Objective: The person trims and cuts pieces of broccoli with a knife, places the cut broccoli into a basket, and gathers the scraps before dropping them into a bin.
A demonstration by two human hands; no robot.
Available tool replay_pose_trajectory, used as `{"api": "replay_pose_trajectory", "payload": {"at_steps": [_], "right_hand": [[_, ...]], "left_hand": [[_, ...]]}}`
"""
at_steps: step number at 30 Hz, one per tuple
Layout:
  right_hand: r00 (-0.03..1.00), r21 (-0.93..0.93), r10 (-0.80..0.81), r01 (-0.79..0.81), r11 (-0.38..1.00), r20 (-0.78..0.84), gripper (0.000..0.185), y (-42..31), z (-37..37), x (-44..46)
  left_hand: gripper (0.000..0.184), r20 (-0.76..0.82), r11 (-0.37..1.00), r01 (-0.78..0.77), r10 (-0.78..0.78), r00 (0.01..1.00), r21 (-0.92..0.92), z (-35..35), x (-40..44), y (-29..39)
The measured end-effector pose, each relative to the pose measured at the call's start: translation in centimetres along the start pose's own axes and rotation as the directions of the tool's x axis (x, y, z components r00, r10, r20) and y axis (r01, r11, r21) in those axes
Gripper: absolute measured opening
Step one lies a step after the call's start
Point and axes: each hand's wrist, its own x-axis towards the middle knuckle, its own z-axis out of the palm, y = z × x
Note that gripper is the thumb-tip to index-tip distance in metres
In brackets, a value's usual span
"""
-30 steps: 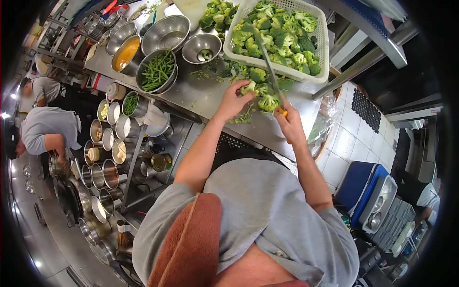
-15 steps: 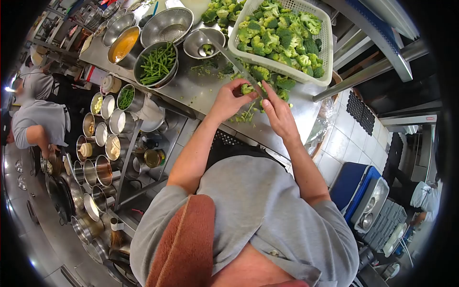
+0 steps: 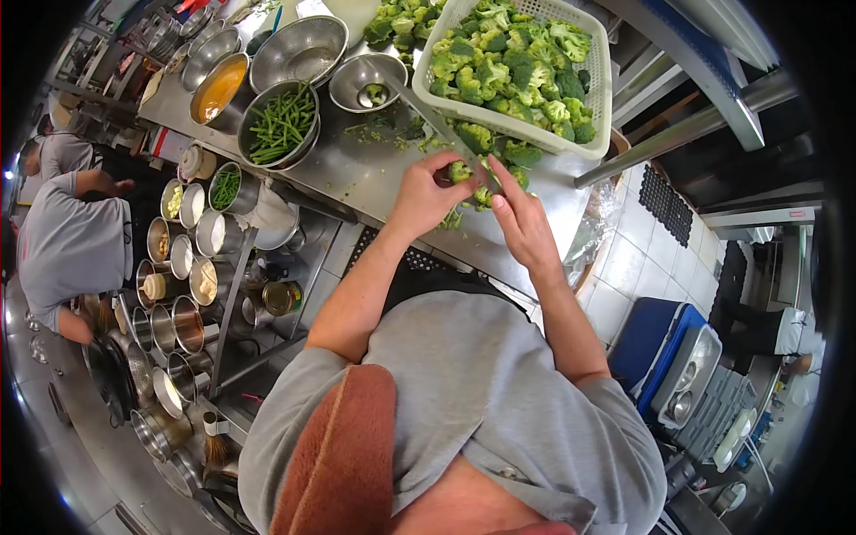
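My left hand (image 3: 426,198) pinches a broccoli floret (image 3: 459,171) above the steel counter (image 3: 348,169). In my right hand (image 3: 524,221) is a long knife (image 3: 437,120), its blade slanting up and to the left across the floret towards a small steel bowl (image 3: 367,82). The knife's handle is hidden by my fingers. More broccoli pieces (image 3: 522,153) lie just beyond my hands. Behind them stands a white perforated basket (image 3: 603,89) heaped with cut broccoli (image 3: 513,62). Green scraps are scattered on the counter.
Left along the counter stand a bowl of green beans (image 3: 283,125), a steel colander (image 3: 299,53) and a pan of orange liquid (image 3: 218,92). Shelves with several small pots are below left. Two people are at the left, another at the far right. A blue cooler (image 3: 655,343) is lower right.
The knife blade has swung from pointing up at the basket to slanting left over the floret in my left hand. My right hand has turned with it and moved slightly left.
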Motion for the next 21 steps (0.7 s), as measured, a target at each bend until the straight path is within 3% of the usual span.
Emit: {"api": "replay_pose_trajectory", "payload": {"at_steps": [10, 13, 16, 18, 19, 20, 21], "right_hand": [[0.999, -0.012, -0.026, 0.025, 1.0, -0.04, 0.051, 0.1, 0.8, -0.7], [0.998, 0.021, -0.008, 0.009, 1.0, -0.056, 0.05, 1.0, 1.6, 0.3], [0.977, -0.017, -0.098, 0.097, 0.995, -0.189, 0.055, 2.7, 1.8, 1.9], [0.938, 0.341, 0.345, -0.314, 0.886, -0.033, 0.065, 2.1, 1.2, 2.5], [0.918, 0.438, 0.397, -0.362, 0.823, 0.012, 0.075, 1.9, 0.9, 2.6], [0.921, 0.437, 0.388, -0.356, 0.826, 0.017, 0.075, 1.9, 1.2, 2.7], [0.964, 0.42, 0.263, -0.222, 0.88, -0.041, 0.077, 2.0, 1.6, 2.7]], "left_hand": [[0.029, 0.021, 0.999, 0.019, -0.02, 1.0, 0.039, 0.0, -1.0, 1.3], [0.027, 0.03, 0.984, -0.011, 0.006, 1.0, 0.177, 0.0, -1.9, 1.5], [0.03, 0.137, 0.997, 0.069, -0.073, 0.988, 0.038, 0.9, -3.0, -0.1], [0.031, 0.125, 0.964, 0.207, -0.188, 0.974, -0.165, 0.3, -2.8, 0.1], [0.031, 0.118, 0.965, 0.204, -0.186, 0.975, -0.162, -0.2, -2.8, 0.0], [0.031, 0.213, 0.895, 0.279, -0.214, 0.953, -0.348, -1.0, -2.7, -0.2], [0.031, 0.31, 0.783, 0.355, -0.218, 0.925, -0.51, -1.6, -2.6, 0.0]]}}
